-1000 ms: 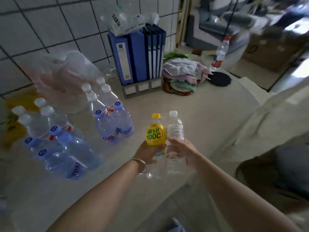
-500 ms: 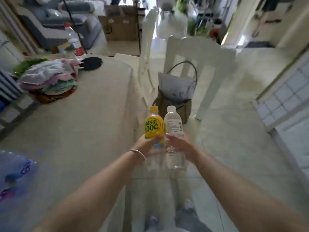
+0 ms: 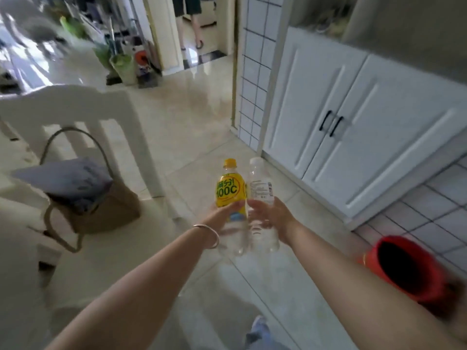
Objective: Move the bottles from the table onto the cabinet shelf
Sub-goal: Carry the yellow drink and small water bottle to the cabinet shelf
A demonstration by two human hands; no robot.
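Note:
My left hand [image 3: 222, 213] grips a clear bottle with a yellow label and yellow cap [image 3: 230, 190], held upright in front of me. Right beside it, touching, my right hand [image 3: 270, 215] grips a clear water bottle with a white label and white cap [image 3: 260, 188]. Both bottles hang over the tiled floor. A white cabinet [image 3: 353, 132] with two closed doors and black handles stands ahead on the right. An open dark space above its top is blurred, and I cannot make out a shelf there.
A white chair [image 3: 83, 114] stands at left with a brown bag [image 3: 101, 210] and a grey cloth on the seat. A red bucket [image 3: 409, 271] sits on the floor at lower right. A person's legs [image 3: 189, 24] show in a far doorway.
The view has swung right, away from the table and its bottle packs, past the chair to the white cabinet. Both hands keep holding the same two bottles side by side.

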